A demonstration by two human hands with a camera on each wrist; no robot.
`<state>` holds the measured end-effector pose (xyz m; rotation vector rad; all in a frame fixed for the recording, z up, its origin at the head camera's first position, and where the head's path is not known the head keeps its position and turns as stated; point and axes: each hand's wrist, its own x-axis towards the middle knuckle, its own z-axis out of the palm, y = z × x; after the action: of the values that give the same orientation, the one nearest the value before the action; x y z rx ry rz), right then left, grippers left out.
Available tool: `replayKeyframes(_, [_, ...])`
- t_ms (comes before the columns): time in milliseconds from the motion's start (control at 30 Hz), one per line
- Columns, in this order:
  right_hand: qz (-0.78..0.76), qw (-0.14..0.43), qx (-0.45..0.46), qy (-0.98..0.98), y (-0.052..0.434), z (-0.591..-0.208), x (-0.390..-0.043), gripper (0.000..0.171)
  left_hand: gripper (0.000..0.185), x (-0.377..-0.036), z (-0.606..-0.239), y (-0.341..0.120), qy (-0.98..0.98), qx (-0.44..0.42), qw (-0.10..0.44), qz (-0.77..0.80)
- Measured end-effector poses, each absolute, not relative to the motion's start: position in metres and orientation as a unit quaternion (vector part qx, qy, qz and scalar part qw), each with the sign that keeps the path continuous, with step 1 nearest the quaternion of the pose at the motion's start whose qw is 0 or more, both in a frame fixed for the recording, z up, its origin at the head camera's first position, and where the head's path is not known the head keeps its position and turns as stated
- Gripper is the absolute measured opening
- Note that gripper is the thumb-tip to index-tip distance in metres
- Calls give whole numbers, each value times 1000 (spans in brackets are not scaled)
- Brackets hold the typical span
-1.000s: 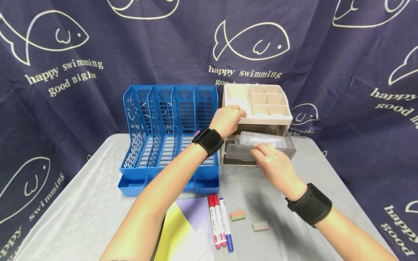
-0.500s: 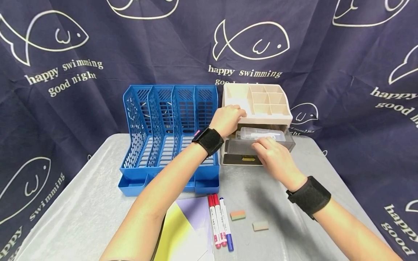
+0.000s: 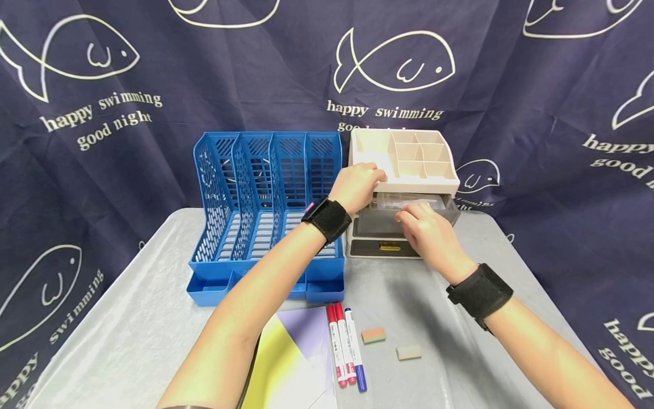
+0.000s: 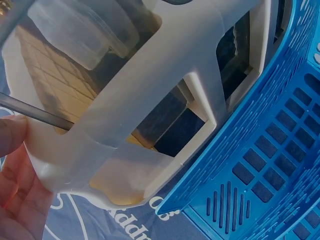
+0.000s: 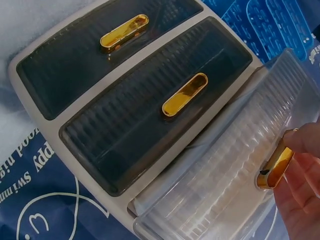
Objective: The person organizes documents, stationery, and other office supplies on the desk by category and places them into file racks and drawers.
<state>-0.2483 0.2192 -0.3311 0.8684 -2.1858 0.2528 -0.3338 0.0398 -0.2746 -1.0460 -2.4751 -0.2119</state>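
The right hand (image 3: pixel 426 233) pinches the gold handle (image 5: pixel 275 167) of the translucent top drawer (image 5: pixel 225 190) — nearly closed. The left hand (image 3: pixel 357 186), fingers curled, grips the beige plastic organiser (image 3: pixel 409 159) beside the blue file rack (image 3: pixel 265 210).

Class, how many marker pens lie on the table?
3: two red marker pens and one blue marker pen, side by side beside the paper.

Surface: grey table (image 3: pixel 128 318).
Back left: blue file rack (image 3: pixel 265 216).
Back right: beige drawer organiser (image 3: pixel 403 162), just beside the rack.
Front: coloured paper sheets (image 3: pixel 293 363), three markers (image 3: pixel 346 355), two erasers (image 3: pixel 390 343).
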Motion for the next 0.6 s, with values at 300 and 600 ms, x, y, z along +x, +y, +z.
replayKeyframes(300, [90, 373, 322, -865, 219, -331, -261, 22, 25, -333, -273, 39, -897, -377, 219, -76])
replayKeyframes(600, [93, 373, 300, -873, 216, -333, -274, 23, 25, -334, -274, 40, -896, -375, 224, -80])
